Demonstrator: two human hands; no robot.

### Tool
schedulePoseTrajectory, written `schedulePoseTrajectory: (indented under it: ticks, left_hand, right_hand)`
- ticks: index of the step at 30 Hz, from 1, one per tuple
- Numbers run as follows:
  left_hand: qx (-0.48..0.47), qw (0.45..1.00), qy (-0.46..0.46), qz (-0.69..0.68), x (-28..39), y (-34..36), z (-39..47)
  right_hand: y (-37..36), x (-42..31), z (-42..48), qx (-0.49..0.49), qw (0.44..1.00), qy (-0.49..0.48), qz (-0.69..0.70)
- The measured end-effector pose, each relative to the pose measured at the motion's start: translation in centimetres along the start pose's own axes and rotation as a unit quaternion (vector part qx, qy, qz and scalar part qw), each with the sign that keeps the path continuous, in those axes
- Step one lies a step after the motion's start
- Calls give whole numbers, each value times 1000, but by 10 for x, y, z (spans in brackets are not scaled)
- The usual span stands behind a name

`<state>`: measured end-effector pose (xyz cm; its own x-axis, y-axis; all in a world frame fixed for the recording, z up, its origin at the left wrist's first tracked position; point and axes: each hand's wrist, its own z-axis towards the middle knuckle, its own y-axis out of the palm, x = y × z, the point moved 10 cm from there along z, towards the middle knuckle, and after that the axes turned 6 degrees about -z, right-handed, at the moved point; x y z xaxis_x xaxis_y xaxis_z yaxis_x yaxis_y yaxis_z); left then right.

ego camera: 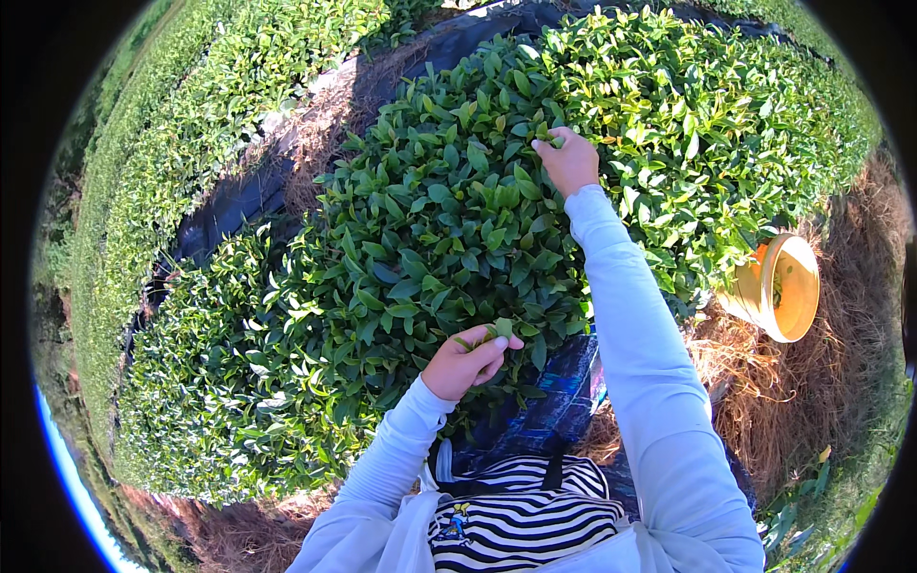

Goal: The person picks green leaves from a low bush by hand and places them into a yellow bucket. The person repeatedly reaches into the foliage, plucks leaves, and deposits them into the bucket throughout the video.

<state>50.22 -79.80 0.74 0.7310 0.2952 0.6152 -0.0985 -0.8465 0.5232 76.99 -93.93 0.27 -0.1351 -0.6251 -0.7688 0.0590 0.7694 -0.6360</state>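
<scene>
A dense row of tea bushes [423, 236] with glossy green leaves fills the space before me. My left hand [469, 360] is closed around a few picked leaves [503, 328], held just above the near side of the bush. Farther out, my right hand [569, 159] reaches over the bush top, its thumb and fingers pinched on a leafy shoot [550, 136]. Whether that shoot is still joined to its stem cannot be made out. Pale long sleeves cover both arms.
A yellow bucket [745, 286] with some leaves inside leans on dry straw [809, 387] to the right. Black ground sheeting [243, 204] and straw separate this row from another tea row [236, 93] at the left. A striped bag [523, 519] hangs at my waist.
</scene>
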Motion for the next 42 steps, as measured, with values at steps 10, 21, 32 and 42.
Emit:
schedulePoseTrajectory:
  ticks: [10,21,32,42]
  left_hand:
    - [-5,1000,2,-3,-4,0,-4]
    - [23,1000,-7,-4,-8,-5,-15]
    - [21,1000,-14,-17,-11,-6,-16]
    - [32,999,1,0,-13,-16,-25]
  right_hand:
    - [40,-36,-61,-273,809,117,508]
    - [80,-76,-19,-26,946,-261,-190]
    - [57,-17,-35,-231,854,133,446]
    - [75,-35,15,-144,985,-54,83]
